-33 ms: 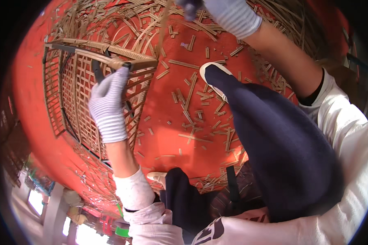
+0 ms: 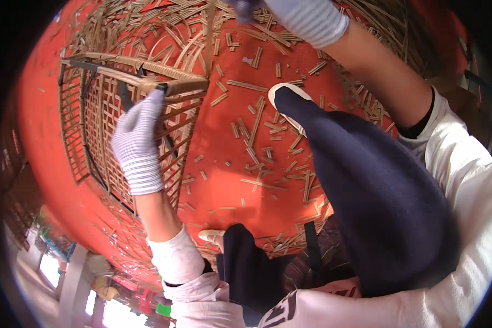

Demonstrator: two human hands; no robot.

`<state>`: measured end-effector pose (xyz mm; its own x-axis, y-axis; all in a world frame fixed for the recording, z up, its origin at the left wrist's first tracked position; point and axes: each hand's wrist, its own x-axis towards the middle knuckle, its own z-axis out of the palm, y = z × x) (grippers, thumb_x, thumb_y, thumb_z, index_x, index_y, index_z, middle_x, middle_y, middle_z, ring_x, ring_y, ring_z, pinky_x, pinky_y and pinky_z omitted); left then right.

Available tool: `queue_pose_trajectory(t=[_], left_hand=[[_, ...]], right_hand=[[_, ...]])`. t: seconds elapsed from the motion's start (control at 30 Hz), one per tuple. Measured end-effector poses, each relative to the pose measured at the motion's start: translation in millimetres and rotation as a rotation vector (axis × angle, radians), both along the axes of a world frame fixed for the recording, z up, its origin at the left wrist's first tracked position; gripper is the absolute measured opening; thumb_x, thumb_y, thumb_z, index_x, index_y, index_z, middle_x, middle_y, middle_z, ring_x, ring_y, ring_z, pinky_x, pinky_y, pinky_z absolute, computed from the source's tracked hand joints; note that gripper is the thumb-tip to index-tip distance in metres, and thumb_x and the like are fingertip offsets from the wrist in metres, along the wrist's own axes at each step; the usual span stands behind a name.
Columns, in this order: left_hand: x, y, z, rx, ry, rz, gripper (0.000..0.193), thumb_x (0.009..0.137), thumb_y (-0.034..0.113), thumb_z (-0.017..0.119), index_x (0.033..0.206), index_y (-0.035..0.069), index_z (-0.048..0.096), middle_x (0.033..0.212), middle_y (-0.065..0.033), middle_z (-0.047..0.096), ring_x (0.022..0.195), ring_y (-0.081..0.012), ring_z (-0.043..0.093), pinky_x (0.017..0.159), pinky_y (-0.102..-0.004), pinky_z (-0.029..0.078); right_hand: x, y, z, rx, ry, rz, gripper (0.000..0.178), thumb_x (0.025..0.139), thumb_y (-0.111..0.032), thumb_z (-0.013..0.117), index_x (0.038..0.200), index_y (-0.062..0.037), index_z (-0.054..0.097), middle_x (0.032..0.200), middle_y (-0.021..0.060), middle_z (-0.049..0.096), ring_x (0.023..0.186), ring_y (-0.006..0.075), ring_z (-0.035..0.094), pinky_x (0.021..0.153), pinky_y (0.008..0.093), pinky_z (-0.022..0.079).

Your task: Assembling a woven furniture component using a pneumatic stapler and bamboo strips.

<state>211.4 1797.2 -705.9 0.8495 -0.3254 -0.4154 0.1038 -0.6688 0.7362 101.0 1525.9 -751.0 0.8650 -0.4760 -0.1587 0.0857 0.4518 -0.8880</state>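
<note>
A woven basket [image 2: 99,117], with open lattice sides, dark frame bars and a rim wrapped in tan strip, is tilted on the left. My left hand [image 2: 139,142], in a grey-and-white striped glove, is closed on its near rim by a dark bar end. From the basket's right corner a flat tan strip [image 2: 209,41] runs up out of the picture. My right hand [image 2: 303,16], gloved alike with dark fingertips, is at the top edge, right of that strip. Its fingers are blurred and partly cut off, so whether it holds the strip cannot be told.
Short cut strips [image 2: 251,142] lie scattered over the red floor covering [image 2: 218,169]. Longer strips [image 2: 164,33] are heaped at the far side. My shoe [image 2: 283,93] rests among the offcuts, and my bent leg [image 2: 377,191] takes up the right side.
My left hand has shifted slightly left, and the basket's near rim with it. My right hand has moved a little up and left. The strip leans less than before.
</note>
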Motion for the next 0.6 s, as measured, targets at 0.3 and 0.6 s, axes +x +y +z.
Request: queue_pose_trajectory(t=[0.3,0.6], left_hand=[[55,-14,119,0.006,0.091,0.151,0.042,0.099,0.042,0.063,0.121,0.006,0.068,0.099,-0.0004,0.072,0.072,-0.0052,0.063,0.056,-0.0178,0.044],[104,17,174,0.185,-0.085,0.029,0.043,0.101,0.049,0.058,0.115,0.009,0.067,0.076,0.0043,0.060,0.057,-0.0049,0.051,0.049,-0.0192,0.037]], right_hand=[[73,3,105,-0.044,-0.168,0.278,0.009,0.097,-0.010,0.060,0.096,-0.0022,0.064,0.072,0.0085,0.067,0.056,0.0181,0.066,0.055,0.0299,0.059],[67,6,104,0.058,-0.251,0.262,0.010,0.097,-0.011,0.060,0.095,-0.0016,0.064,0.073,0.0086,0.067,0.057,0.0177,0.065,0.056,0.0304,0.059]])
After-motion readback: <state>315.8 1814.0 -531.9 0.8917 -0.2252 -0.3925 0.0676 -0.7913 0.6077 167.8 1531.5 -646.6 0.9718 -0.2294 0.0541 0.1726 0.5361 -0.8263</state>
